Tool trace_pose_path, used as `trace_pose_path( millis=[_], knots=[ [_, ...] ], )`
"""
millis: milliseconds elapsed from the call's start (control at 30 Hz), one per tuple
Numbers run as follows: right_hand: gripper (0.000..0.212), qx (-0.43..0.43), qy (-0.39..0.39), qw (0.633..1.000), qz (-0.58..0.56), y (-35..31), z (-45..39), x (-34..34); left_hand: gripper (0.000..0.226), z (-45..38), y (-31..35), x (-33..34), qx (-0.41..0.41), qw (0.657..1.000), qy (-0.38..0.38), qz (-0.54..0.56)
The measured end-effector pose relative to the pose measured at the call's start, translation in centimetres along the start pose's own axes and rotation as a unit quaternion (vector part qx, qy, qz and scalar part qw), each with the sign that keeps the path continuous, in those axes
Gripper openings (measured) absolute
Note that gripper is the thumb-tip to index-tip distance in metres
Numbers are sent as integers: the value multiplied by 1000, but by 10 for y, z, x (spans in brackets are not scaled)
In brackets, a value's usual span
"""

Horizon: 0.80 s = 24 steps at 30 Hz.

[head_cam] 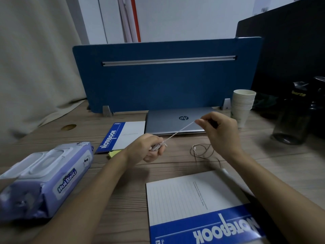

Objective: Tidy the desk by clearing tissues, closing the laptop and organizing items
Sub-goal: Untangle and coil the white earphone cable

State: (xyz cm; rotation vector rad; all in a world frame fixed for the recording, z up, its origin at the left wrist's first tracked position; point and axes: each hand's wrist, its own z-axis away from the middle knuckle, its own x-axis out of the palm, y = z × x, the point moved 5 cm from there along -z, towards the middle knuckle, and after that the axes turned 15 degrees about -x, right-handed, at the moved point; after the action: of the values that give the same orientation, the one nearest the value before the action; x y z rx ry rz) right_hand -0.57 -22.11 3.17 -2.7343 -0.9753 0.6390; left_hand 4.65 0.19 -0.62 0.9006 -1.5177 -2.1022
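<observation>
While your left hand [149,149] grips the coiled end and right hand [215,127] pinches the cable [181,129], keep it taut, wind even loops, gather the slack [202,152] off the counter [123,173].

On the counter [52,138], the closed laptop [177,120] lies before the divider [158,81], 1 notebook [123,136] to its left, the paper cup stack [242,104] to its right.

The laptop [177,120] is silver, the notebook [198,208] blue and white with lines, the wipes pack [45,182] purple, the bench [123,182] brown wood.
</observation>
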Motion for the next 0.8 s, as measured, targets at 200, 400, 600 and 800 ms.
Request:
trace_pose_path(
  millis=[200, 400, 600, 800],
  knots=[
    [18, 17, -92, 995, 24, 16, 10, 16, 28, 10, 17, -5, 51, 929, -147, 336],
    [21, -44, -377, 925, -35, -11, 32, 58, 28, 12, 12, -41, 155, 822, 27, 548],
    [29, -125, -440, 887, -67, -56, 37, 68, 39, 13, 0, -60, 181, 822, 162, 515],
    [26, -157, -394, 898, -113, -80, 28, 55, 39, 12, -7, -62, 123, 933, 312, 132]
  ],
)
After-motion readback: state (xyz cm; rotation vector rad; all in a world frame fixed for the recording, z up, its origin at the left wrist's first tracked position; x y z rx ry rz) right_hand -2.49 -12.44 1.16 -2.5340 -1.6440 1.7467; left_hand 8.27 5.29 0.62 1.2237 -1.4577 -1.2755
